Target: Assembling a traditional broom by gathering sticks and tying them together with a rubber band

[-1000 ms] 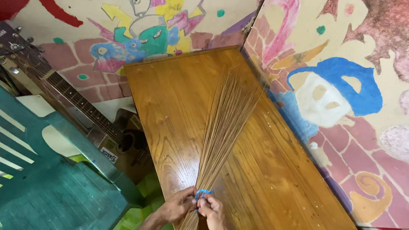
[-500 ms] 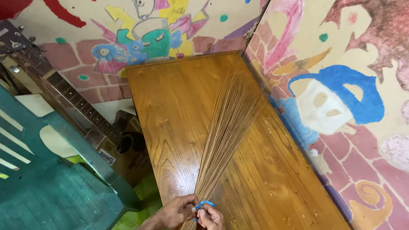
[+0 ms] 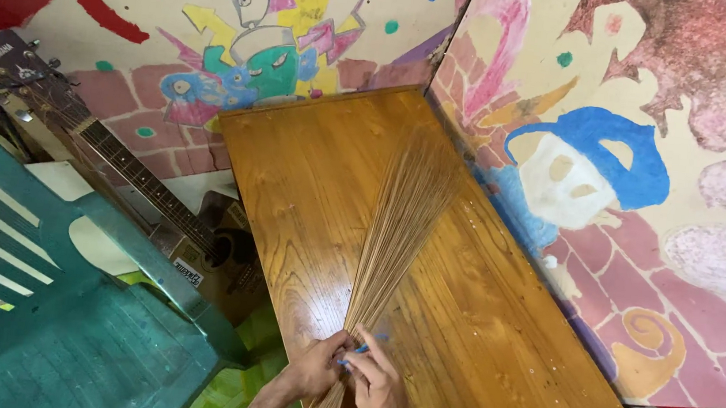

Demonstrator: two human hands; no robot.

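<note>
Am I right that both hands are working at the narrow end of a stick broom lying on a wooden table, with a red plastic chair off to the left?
Almost. The chair is teal green, not red, as the head view shows. The rest holds: the left hand and right hand meet at the narrow end of the stick broom, which lies on the wooden table.

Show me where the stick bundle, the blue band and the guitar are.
stick bundle [image 3: 396, 225], head view, middle of fanned sticks.
blue band [image 3: 361, 349], head view, strip between fingers.
guitar [image 3: 131, 175], head view, on neck.
</note>
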